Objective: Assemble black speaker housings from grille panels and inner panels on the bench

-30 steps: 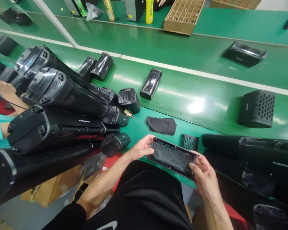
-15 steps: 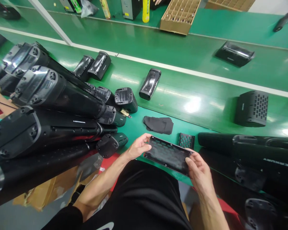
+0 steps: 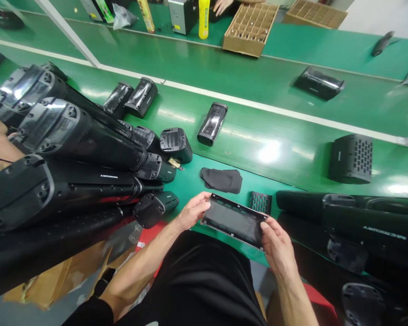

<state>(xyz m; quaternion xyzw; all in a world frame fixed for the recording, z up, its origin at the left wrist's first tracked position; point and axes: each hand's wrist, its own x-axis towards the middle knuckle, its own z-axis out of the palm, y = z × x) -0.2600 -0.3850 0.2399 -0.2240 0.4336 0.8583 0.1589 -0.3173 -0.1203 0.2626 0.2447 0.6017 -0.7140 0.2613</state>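
Hands (image 3: 192, 212) pinching a dark panel (image 3: 236, 220) at both ends, underside hidden, a co-worker's arm (image 3: 3, 147) cut off at left

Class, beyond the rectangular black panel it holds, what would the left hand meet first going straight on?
For the left hand, probably the flat, black, cloth-like pieces, though depth is unclear.

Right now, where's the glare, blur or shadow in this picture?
Head view: white glare on the green bench, right of centre; head view: hazy detail inside the held panel; head view: black tubes at right sunk in shadow.
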